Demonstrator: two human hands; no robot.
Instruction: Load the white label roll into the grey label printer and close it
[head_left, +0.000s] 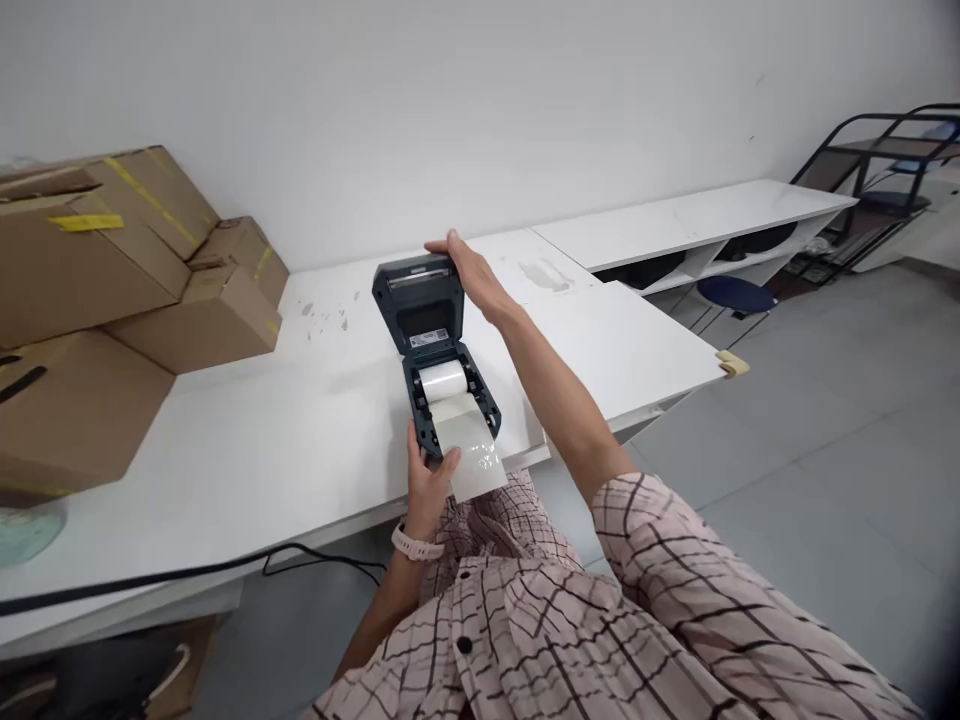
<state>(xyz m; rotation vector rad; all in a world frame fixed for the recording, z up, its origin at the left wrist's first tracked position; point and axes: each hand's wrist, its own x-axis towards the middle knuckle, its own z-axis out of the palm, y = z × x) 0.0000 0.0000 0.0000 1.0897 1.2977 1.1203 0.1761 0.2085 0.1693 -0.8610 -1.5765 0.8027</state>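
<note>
A dark label printer [412, 389] stands on the white table with its lid [390, 300] raised. Inside its base lies a white label roll [444, 380], and a label strip [472, 455] runs from it over the front edge. My left hand [429, 485] grips the front left corner of the base, its thumb at the strip's left edge. Up at the lid's right top corner, my right hand [474, 275] holds the lid's edge, with fingers over the top; their tips behind it are hidden.
Cardboard boxes [202, 325] are stacked on the left of the table [330, 420]. A black cable [187, 572] runs along the front edge. On the right are a lower white bench [697, 225], a blue stool [736, 293] and a dark metal rack [862, 150].
</note>
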